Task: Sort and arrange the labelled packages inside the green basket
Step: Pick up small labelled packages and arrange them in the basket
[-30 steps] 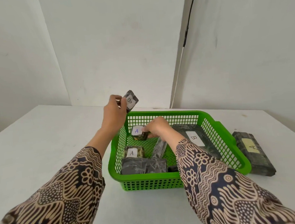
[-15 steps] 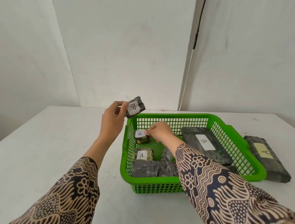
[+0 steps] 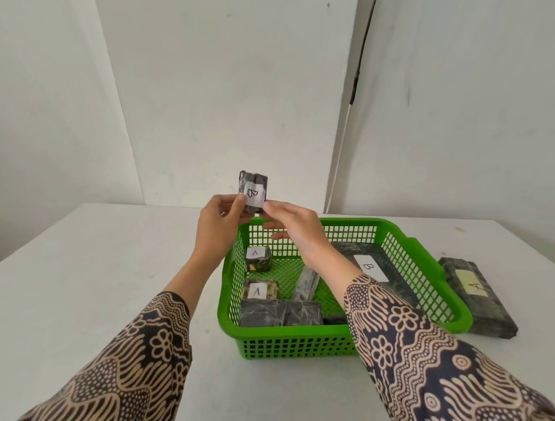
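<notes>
A small dark package labelled B (image 3: 253, 193) is held up above the far left corner of the green basket (image 3: 415, 252). My left hand (image 3: 219, 228) grips its lower left side, and my right hand (image 3: 292, 224) pinches its lower right edge with thumb and forefinger. In the basket, two small packages labelled A (image 3: 257, 259) (image 3: 259, 290) lie along the left wall. A dark package (image 3: 279, 313) lies at the front, a long package labelled B (image 3: 370, 264) on the right, and a narrow grey one (image 3: 306, 282) in the middle.
A long dark package with a yellow A label (image 3: 475, 294) lies on the white table (image 3: 93, 291) right of the basket. White walls stand behind the table, and a thin cable (image 3: 356, 84) hangs down the corner.
My right hand left the small A package in the basket and rose to pinch the B package. My left hand turned the B package upright with its label facing me.
</notes>
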